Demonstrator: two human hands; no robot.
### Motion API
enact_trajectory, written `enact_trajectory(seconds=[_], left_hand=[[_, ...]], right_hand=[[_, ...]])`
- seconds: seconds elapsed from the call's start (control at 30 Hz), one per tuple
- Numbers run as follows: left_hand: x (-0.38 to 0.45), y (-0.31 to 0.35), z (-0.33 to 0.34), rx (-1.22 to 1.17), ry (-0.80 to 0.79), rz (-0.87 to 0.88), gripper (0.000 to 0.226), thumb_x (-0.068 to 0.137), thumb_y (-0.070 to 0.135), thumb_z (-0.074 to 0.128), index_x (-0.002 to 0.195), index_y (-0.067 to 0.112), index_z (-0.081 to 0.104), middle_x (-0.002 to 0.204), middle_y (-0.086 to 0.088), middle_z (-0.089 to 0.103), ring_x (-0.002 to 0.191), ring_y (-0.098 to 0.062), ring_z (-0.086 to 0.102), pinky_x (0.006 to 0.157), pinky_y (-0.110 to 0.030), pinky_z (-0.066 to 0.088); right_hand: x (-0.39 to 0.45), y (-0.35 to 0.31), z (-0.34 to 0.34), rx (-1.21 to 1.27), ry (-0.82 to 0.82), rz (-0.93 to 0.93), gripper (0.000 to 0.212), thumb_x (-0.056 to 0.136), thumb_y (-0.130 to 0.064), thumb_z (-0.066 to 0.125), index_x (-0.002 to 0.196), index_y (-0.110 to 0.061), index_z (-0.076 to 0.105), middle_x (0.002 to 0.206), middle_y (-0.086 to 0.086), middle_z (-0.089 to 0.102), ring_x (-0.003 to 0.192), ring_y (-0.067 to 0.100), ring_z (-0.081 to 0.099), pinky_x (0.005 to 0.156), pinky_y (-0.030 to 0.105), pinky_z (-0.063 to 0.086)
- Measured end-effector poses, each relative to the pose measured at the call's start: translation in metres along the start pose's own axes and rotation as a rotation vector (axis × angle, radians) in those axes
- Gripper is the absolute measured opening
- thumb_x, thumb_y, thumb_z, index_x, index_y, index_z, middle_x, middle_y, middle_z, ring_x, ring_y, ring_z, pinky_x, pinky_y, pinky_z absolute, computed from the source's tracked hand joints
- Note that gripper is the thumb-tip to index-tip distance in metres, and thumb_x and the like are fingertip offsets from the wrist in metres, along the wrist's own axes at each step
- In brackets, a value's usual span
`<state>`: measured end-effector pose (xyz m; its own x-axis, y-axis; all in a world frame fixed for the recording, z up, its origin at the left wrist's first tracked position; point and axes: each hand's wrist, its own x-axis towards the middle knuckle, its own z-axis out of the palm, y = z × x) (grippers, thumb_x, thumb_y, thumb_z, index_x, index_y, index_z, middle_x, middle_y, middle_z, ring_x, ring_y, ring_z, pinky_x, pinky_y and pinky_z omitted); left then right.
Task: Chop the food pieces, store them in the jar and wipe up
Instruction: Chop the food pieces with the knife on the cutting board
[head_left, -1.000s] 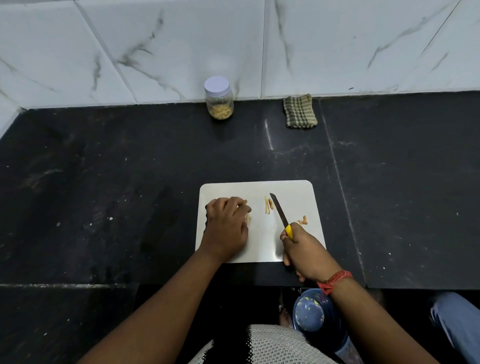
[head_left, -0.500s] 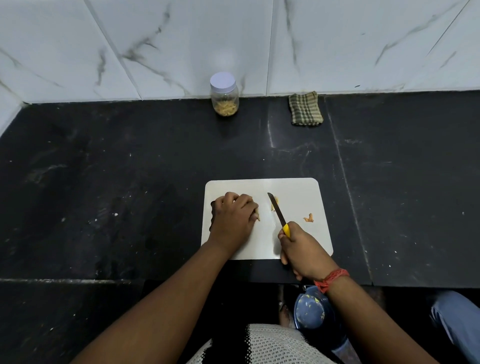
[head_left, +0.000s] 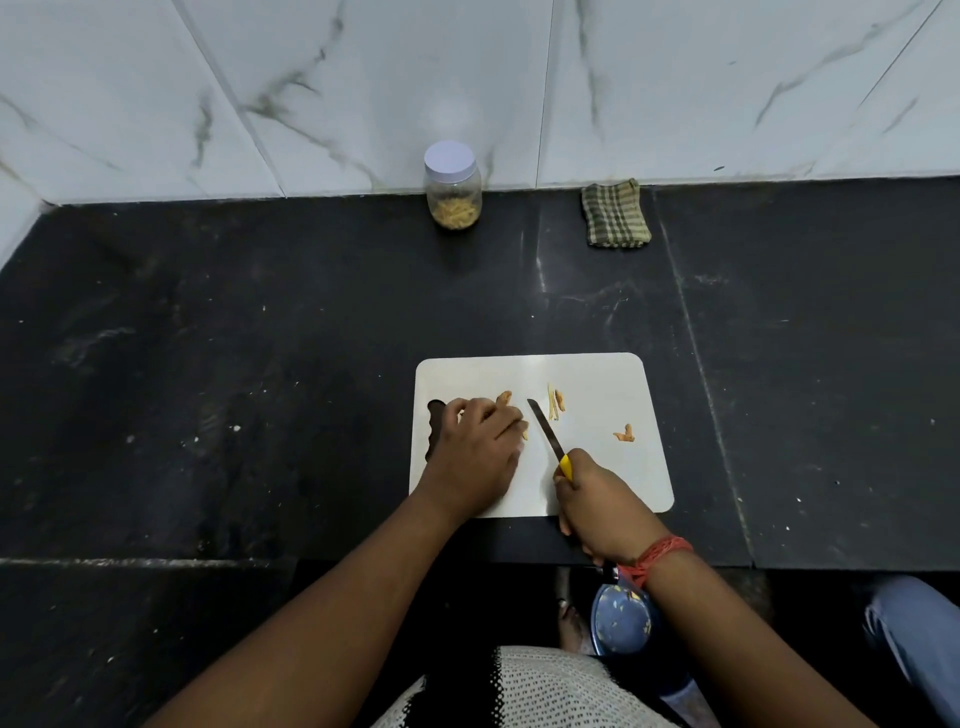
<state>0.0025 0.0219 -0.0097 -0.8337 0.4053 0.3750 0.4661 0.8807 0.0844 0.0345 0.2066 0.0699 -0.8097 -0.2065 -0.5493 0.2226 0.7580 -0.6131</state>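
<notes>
Head view, looking down on a black stone counter (head_left: 260, 364) backed by white marble-veined wall tiles (head_left: 363, 78). White cutting board (head_left: 597, 483) at the counter's near edge, taken as landmark. Left hand (head_left: 475, 452) on the board's left portion, knuckles up, fingers curled down over a food piece (head_left: 524, 432) of which only a small orange-tan end shows at the fingertips; whether pinched or merely pressed cannot be told. Another small piece (head_left: 504, 398) just beyond that hand's knuckles. Right hand (head_left: 602, 501) at the board's near edge, fingers clenched round the yellow handle of a knife (head_left: 545, 431), dark blade angled away and leftward over the board's middle, tip close to the left hand's fingertips. Thin pale and orange slivers (head_left: 555, 402) just right of the blade tip. One curled orange scrap (head_left: 624, 434) alone toward the board's right side, well apart from the knife. Red thread band (head_left: 657, 558) on the right wrist. Clear jar (head_left: 452, 192) with white lid on, tan pieces inside, far beyond the board against the wall. Folded checked cloth (head_left: 615, 213) also at the wall, beyond the board's right corner. Blue round container (head_left: 621, 618) below the counter edge, nearer than the board, under the right wrist.
</notes>
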Motion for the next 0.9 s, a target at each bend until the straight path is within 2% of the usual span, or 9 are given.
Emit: enact_trajectory(seconds=[0.13, 0.4, 0.47, 0.57, 0.77, 0.9], left_hand=[[-0.009, -0.002, 0.001, -0.018, -0.045, -0.027, 0.029, 0.095, 0.029, 0.055, 0.118, 0.019, 0.069, 0.127, 0.006, 0.064, 0.106, -0.021, 0.053, 0.094, -0.045, 0.037], [-0.015, -0.007, -0.002, -0.072, -0.077, 0.003, 0.031, 0.096, 0.030, 0.051, 0.119, 0.019, 0.068, 0.130, 0.005, 0.063, 0.113, -0.022, 0.055, 0.106, -0.050, 0.036], [-0.016, -0.007, -0.002, -0.072, -0.091, 0.003, 0.032, 0.097, 0.029, 0.050, 0.121, 0.020, 0.068, 0.131, 0.005, 0.062, 0.115, -0.021, 0.055, 0.109, -0.051, 0.034], [-0.017, -0.008, 0.000, -0.081, -0.115, 0.002, 0.033, 0.097, 0.028, 0.051, 0.124, 0.020, 0.068, 0.132, 0.005, 0.062, 0.118, -0.021, 0.054, 0.111, -0.053, 0.033], [-0.017, -0.009, 0.000, -0.082, -0.138, 0.008, 0.036, 0.094, 0.028, 0.050, 0.124, 0.019, 0.068, 0.131, 0.004, 0.064, 0.120, -0.021, 0.054, 0.113, -0.052, 0.032], [-0.017, -0.009, 0.001, -0.083, -0.140, 0.007, 0.035, 0.094, 0.027, 0.051, 0.124, 0.019, 0.068, 0.132, 0.004, 0.063, 0.120, -0.021, 0.054, 0.113, -0.053, 0.032]], right_hand=[[0.008, 0.001, 0.007, -0.137, 0.040, -0.031, 0.011, 0.100, -0.014, 0.034, 0.097, -0.006, 0.040, 0.080, 0.016, 0.064, 0.047, 0.015, 0.045, 0.041, 0.025, 0.032], [0.019, -0.002, 0.016, -0.202, 0.057, -0.038, 0.010, 0.101, -0.014, 0.035, 0.098, -0.006, 0.041, 0.081, 0.015, 0.063, 0.050, 0.016, 0.045, 0.043, 0.027, 0.033], [0.020, -0.003, 0.017, -0.212, 0.059, -0.040, 0.008, 0.100, -0.011, 0.035, 0.095, -0.006, 0.040, 0.077, 0.013, 0.061, 0.055, 0.020, 0.049, 0.049, 0.031, 0.039], [0.021, -0.003, 0.017, -0.234, 0.061, -0.041, 0.006, 0.099, -0.008, 0.036, 0.094, -0.006, 0.039, 0.075, 0.012, 0.058, 0.062, 0.026, 0.052, 0.056, 0.033, 0.036], [0.022, -0.005, 0.018, -0.249, 0.068, -0.048, 0.007, 0.099, -0.008, 0.035, 0.093, -0.008, 0.039, 0.068, 0.004, 0.051, 0.060, 0.023, 0.049, 0.057, 0.032, 0.034], [0.021, -0.007, 0.018, -0.286, 0.052, -0.048, 0.009, 0.096, -0.003, 0.037, 0.091, -0.010, 0.035, 0.066, 0.000, 0.043, 0.056, 0.015, 0.041, 0.053, 0.033, 0.029]])
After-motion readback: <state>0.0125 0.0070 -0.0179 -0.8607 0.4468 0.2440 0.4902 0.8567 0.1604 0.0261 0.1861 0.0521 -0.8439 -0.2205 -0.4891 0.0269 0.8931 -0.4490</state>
